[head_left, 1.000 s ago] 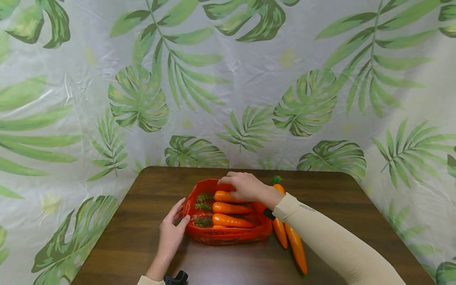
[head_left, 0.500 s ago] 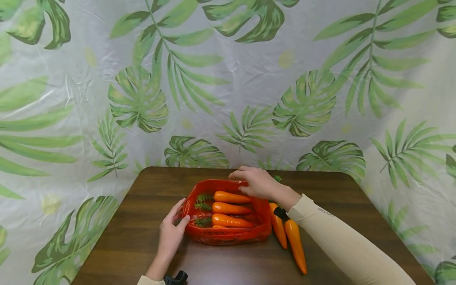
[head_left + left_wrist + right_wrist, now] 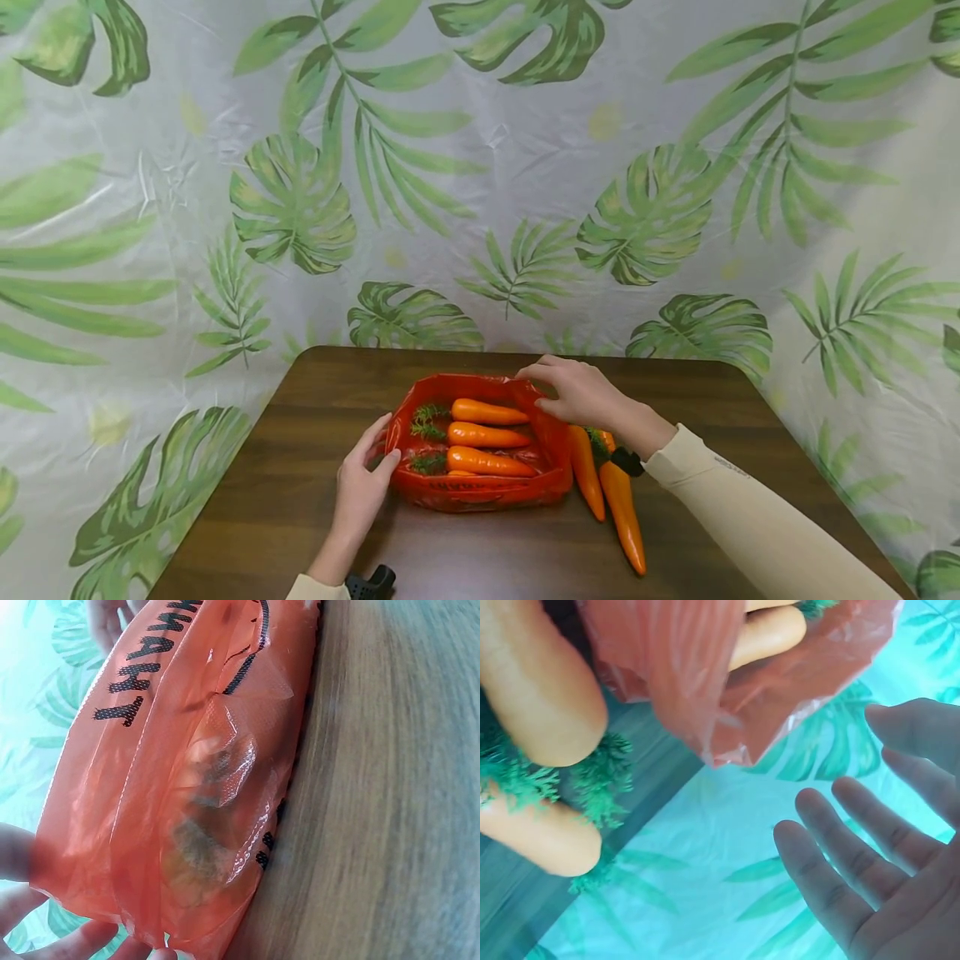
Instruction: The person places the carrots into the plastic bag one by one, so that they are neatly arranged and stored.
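A red plastic bag (image 3: 491,498) lies on its side with its mouth spread upward. Several orange carrots (image 3: 489,437) with green tops pointing left rest inside it. My left hand (image 3: 362,487) grips the bag's left rim between thumb and fingers; its fingertips show at the bag's edge in the left wrist view. Over the bag's back right corner, my right hand (image 3: 588,397) is held with relaxed fingers. The right wrist view shows that hand's fingers (image 3: 821,874) spread apart, holding nothing, beside the bag's rim (image 3: 735,754).
Right of the bag, loose carrots (image 3: 622,517) lie on the dark wooden table (image 3: 480,554), partly under my right forearm. Their green tops (image 3: 600,776) show in the right wrist view. Behind the table hangs a leaf-patterned curtain (image 3: 517,167).
My right hand has come away from the carrot at the back of the bag and moved right to the bag's corner. The left hand keeps its hold on the rim.
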`<state>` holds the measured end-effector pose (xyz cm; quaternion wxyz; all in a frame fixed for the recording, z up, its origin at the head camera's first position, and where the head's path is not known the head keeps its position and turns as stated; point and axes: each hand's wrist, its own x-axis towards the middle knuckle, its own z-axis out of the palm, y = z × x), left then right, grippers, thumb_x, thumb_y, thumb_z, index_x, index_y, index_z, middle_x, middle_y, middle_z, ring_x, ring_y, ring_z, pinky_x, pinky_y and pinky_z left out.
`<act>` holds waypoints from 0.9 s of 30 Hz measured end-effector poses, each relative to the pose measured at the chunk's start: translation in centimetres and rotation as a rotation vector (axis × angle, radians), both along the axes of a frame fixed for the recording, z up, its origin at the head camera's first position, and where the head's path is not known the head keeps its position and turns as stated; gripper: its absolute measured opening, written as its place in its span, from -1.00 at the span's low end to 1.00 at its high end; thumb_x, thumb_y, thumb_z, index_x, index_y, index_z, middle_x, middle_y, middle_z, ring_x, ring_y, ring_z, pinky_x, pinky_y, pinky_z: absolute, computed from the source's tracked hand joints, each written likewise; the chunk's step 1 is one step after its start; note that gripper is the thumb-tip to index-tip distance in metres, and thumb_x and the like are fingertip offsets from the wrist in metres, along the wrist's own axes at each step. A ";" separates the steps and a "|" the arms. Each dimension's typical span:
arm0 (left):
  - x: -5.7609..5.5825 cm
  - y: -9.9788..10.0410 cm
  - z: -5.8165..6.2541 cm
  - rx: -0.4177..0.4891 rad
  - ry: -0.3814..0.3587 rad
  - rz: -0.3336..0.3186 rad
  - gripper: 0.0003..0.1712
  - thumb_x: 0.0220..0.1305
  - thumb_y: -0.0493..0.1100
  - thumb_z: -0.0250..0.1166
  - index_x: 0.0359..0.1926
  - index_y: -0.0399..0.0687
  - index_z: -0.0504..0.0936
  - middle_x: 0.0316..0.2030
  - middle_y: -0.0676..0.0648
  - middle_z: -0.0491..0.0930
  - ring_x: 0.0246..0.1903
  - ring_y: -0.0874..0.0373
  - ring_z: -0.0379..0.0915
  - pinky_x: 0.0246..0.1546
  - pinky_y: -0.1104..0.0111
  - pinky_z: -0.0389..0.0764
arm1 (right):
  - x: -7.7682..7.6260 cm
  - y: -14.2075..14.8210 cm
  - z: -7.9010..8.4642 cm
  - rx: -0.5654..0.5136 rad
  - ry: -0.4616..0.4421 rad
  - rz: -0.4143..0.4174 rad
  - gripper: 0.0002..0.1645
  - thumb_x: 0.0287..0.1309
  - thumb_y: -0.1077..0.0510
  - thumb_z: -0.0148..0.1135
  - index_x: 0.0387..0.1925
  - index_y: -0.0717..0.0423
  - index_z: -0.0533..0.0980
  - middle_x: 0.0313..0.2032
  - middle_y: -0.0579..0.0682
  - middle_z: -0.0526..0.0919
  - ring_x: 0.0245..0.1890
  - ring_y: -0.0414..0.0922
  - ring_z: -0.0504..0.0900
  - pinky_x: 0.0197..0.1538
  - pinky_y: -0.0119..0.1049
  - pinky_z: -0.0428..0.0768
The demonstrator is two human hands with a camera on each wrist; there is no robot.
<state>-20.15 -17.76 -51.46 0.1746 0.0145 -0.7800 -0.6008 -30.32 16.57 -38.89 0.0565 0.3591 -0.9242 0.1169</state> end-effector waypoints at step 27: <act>-0.2 0.0 0.0 -0.010 0.011 0.009 -0.37 0.29 -0.34 0.36 0.35 0.10 0.53 0.22 -0.13 0.56 0.08 -0.12 0.57 -0.07 0.13 0.68 | 4.4 8.8 -2.1 -0.123 -0.049 -0.167 -0.39 0.12 0.10 0.50 0.22 -0.27 0.55 0.00 -0.25 0.59 -0.23 -0.20 0.54 -0.26 -0.22 0.55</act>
